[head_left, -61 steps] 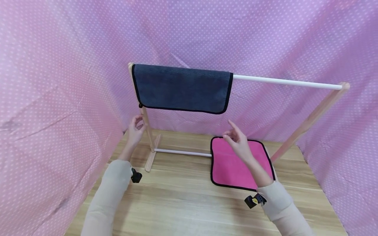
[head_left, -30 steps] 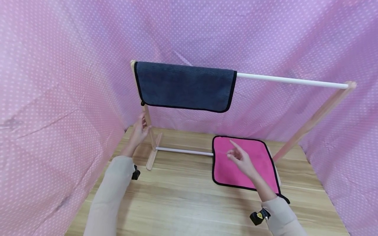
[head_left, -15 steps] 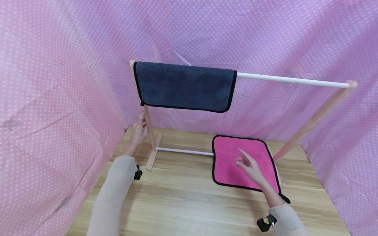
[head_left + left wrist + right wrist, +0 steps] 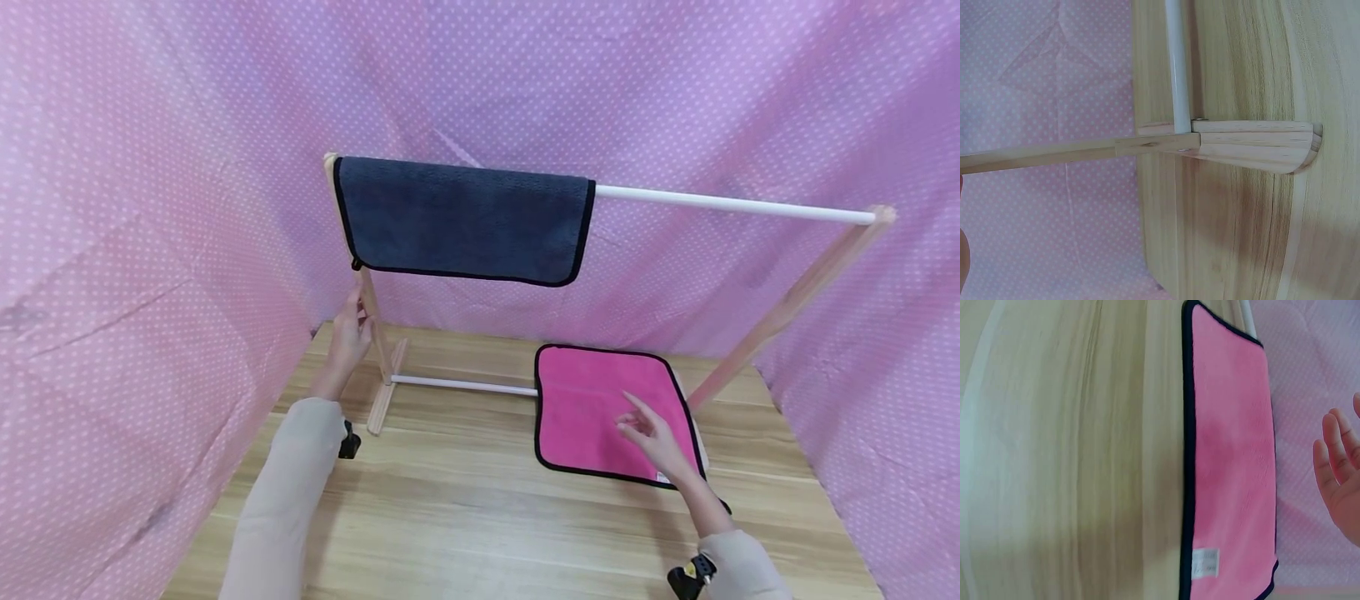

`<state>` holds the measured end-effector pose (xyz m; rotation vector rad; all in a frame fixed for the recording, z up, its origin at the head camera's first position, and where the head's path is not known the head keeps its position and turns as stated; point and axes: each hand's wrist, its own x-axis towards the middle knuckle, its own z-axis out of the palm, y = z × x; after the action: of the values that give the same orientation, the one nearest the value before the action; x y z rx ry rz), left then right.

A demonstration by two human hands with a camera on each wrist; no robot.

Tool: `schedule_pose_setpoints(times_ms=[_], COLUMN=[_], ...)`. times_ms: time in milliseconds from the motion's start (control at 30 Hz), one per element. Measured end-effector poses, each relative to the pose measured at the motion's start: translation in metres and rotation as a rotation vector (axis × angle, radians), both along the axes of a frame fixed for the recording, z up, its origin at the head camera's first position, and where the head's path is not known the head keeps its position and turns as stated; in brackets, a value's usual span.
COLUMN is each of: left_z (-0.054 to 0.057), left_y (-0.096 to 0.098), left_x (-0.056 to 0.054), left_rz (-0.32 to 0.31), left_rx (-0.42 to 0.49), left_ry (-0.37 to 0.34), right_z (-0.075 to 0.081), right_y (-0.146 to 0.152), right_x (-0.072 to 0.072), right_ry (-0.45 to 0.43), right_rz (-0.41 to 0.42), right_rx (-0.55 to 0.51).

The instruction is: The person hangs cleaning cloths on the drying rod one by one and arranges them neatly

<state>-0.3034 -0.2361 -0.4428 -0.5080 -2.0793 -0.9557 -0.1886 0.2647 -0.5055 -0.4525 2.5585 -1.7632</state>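
My left hand [image 4: 350, 333] is raised beside the rack's left wooden post [image 4: 375, 317], fingers loosely bent. In the left wrist view a fingertip [image 4: 962, 187] shows at the edge, right by that post, with the thumb lower and apart. A dark grey towel [image 4: 465, 221] with black trim is draped over the left half of the white top rail [image 4: 735, 203]. Below, a pink towel [image 4: 585, 400] with black edging lies flat at the rack's right foot, covering part of the lower rod. Over this towel hovers my right hand [image 4: 656, 437], index finger extended, holding nothing.
The right wooden post [image 4: 787, 308] leans outward in the head view. A thin white lower rod [image 4: 465, 385] joins the left foot [image 4: 380, 408] and runs under the pink towel. Pink dotted cloth [image 4: 187, 208] walls in the wooden table [image 4: 465, 517] at the back and sides.
My right hand has drawn back and down to the right, from below the grey towel to over the pink one. My left hand has shifted slightly up along the left post. Both towels stay put.
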Motion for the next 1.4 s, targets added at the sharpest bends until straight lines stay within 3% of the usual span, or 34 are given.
schedule_pose_setpoints(times_ms=[200, 400, 533, 800, 1000, 1167, 1400], left_z=[-0.001, -0.003, -0.005, -0.005, -0.005, -0.005, -0.003], left_y=[-0.001, -0.001, -0.001, -0.001, -0.001, -0.002, -0.002], left_x=[-0.001, -0.003, -0.005, -0.006, -0.006, -0.006, -0.007], left_rz=[-0.001, 0.004, 0.009, 0.022, 0.006, -0.011, -0.009], left_rx=[0.008, 0.014, 0.011, -0.001, -0.007, -0.017, -0.017], left_ry=[-0.016, -0.058, -0.058, -0.036, -0.056, -0.039, -0.032], right_z=[-0.012, -0.022, -0.028, -0.037, -0.041, -0.045, -0.048], right_y=[0.015, 0.032, 0.042, 0.059, 0.067, 0.075, 0.086], right_x=[0.004, 0.004, 0.004, 0.007, 0.012, 0.013, 0.013], right_ry=[-0.001, -0.005, 0.007, 0.024, 0.014, -0.040, -0.093], right_rz=[-0.015, -0.084, -0.135, -0.180, -0.222, -0.272, -0.305], right_rx=[0.002, 0.031, 0.049, -0.015, 0.047, 0.111, 0.059])
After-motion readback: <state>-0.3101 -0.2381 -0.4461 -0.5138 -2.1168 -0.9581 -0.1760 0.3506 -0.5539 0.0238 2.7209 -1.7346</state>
